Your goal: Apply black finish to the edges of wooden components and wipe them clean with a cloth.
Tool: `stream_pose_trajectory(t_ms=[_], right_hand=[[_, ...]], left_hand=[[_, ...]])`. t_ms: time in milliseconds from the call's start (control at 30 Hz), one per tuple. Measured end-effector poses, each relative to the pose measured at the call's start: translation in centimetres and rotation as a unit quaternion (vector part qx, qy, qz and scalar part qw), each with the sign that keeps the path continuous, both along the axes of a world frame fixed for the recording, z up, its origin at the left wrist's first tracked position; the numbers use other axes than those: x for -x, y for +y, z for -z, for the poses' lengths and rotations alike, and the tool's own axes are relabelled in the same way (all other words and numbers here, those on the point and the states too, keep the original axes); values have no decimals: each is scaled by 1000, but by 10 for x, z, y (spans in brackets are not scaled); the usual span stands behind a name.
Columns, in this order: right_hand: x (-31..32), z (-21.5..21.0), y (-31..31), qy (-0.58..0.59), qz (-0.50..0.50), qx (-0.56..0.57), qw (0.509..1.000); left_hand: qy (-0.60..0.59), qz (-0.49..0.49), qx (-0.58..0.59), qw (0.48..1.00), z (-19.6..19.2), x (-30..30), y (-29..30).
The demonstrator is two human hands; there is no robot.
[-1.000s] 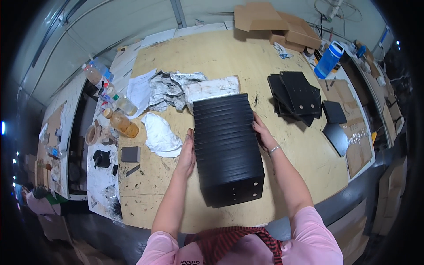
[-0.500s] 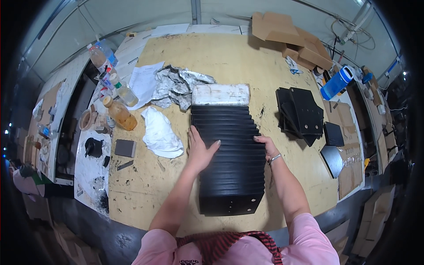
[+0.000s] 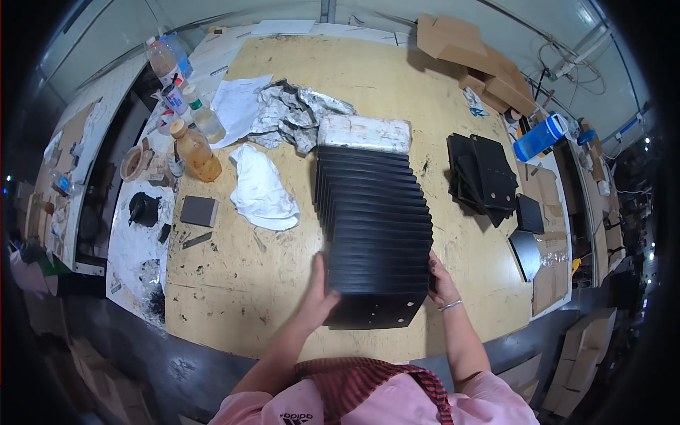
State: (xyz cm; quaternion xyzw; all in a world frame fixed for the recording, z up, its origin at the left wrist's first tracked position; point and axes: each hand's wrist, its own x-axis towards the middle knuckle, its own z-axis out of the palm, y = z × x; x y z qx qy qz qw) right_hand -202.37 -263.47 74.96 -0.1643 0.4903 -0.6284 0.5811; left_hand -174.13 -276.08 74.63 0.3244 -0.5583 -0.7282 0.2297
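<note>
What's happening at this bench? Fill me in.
A person stands at a wooden bench with both bare hands on a long row of black plates that lean on one another like a fanned stack. The left hand presses the row's near left side and the right hand its near right side. The far end butts against a white block. A white cloth, crumpled foil and bottles lie to the left, and more loose black plates to the right.
</note>
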Motion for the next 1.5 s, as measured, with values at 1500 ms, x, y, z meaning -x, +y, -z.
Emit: stream_pose_trajectory(t_ms=[1500], right_hand=[[109,18,-140,-34,-117,-96,988]], left_hand=[[-73,-187,210,957,29,88,-72]])
